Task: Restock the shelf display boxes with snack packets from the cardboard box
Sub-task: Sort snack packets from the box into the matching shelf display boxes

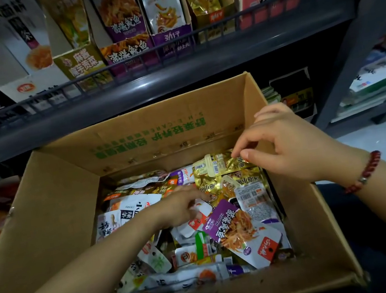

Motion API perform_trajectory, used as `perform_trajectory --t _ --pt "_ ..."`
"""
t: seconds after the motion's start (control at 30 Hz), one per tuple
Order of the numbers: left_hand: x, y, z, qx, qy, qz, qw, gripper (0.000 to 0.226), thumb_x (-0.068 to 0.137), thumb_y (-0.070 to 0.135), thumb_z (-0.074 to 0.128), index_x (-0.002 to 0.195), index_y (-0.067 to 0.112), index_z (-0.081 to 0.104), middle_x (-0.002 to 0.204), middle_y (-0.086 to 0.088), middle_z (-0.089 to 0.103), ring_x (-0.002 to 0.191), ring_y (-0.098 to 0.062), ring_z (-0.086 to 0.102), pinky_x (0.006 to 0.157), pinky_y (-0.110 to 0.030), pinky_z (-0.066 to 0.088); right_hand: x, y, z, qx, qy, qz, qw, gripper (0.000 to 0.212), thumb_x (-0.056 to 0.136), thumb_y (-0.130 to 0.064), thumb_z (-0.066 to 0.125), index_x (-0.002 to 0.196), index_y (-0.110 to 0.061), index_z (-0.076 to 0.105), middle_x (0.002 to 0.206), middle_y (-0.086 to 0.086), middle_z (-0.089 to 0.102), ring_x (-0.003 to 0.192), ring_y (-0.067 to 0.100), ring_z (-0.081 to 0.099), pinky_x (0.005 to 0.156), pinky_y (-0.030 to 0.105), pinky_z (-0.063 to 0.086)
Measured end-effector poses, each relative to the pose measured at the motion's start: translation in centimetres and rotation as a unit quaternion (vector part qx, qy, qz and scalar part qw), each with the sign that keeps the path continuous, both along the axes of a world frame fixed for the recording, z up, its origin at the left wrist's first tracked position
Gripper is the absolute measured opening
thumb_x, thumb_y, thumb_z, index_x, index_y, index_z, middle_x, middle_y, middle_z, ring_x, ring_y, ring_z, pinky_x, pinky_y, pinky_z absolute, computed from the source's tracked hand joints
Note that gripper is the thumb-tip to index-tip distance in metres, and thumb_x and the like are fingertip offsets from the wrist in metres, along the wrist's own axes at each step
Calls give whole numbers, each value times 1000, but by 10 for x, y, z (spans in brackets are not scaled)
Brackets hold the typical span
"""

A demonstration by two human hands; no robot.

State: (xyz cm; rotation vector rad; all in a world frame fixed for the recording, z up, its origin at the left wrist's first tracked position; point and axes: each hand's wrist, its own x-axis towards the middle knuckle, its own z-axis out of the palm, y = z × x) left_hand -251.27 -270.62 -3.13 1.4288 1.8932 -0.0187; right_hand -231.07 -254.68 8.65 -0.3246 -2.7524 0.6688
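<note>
Your right hand (286,146) pinches a gold fish packet (218,165) at the cardboard box's (52,211) far right corner. Your left hand (182,208) digs among packets, fingers curled. The box remains nearly full, so much restocking is left.

Retail shop, snack aisle. Dark metal shelf (126,91) with a wire front rail (170,45) across the far side, packed with open-front display boxes (127,52) of printed snack packets in purple, gold, white and pink. Lower shelf tier at far right holding more packaged goods (379,76). Near side: open cardboard box (53,220) of loose mixed snack packets (241,227) under the shelf.
</note>
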Motion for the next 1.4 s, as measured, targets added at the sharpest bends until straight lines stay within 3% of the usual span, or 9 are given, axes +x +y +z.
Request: perform_trajectory --t 0.17,0.4,0.5,0.63,0.8,1.03,1.13,1.27,1.4 --pt "-2 17 10 8 -11 10 1000 23 87 22 71 108 13 67 90 11 47 94 -12 42 80 -25 32 -1 0 1 5 -4 -3 1000 29 85 -47 40 93 -42 68 75 -17 63 84 1 46 97 24 23" --pt "42 45 21 40 -178 101 978 15 78 17 79 80 21 65 66 13 59 58 -1 54 59 -17 43 -1 -1 3 -2 -13 -11 1000 25 84 -44 43 92 -42 67 76 -15 63 87 5 45 94 22 22" --pt "61 51 8 59 -179 121 975 14 79 18 79 88 18 68 80 6 64 71 -10 59 68 -25 47 -1 -2 4 -2 -15 -8 1000 26 84 -43 43 92 -40 68 76 -15 63 85 5 47 94 20 20" --pt "60 40 -19 92 -17 -19 995 52 78 34 78 125 21 60 126 -6 50 120 -22 43 100 -37 43 -1 -2 5 0 -19 -13 1000 27 84 -44 42 93 -41 67 77 -20 60 89 5 45 94 21 20" --pt "62 41 -13 58 -74 71 993 95 73 28 83 148 15 27 134 -8 38 126 -25 42 104 -35 41 -1 -3 5 2 -18 -16 1000 27 84 -44 42 93 -41 67 77 -19 61 89 6 46 94 22 22" --pt "74 47 -10 15 -205 167 964 32 77 8 80 92 15 54 74 -5 64 53 -14 61 52 -29 54 0 -3 5 4 -28 -15 999 28 84 -45 41 94 -41 67 76 -22 58 88 6 46 95 22 21" --pt "73 48 -17 34 -217 213 952 30 80 7 77 80 20 50 71 -4 62 55 -18 59 48 -28 50 0 -3 5 -9 -28 -24 999 26 84 -45 42 93 -42 67 76 -21 59 92 8 45 96 27 26" --pt "70 50 -16 38 -190 226 955 30 76 14 82 76 13 52 74 -6 55 68 -19 49 64 -28 41 0 -2 4 -5 -28 -21 999 25 86 -44 44 94 -41 68 75 -22 57 91 8 44 95 26 25" --pt "53 44 11 55 -213 319 922 32 74 6 81 63 15 52 59 -1 57 51 -11 54 53 -25 45 0 -2 6 -9 -32 -31 999 15 92 -37 52 96 -39 67 77 -18 59 92 9 43 97 27 25"
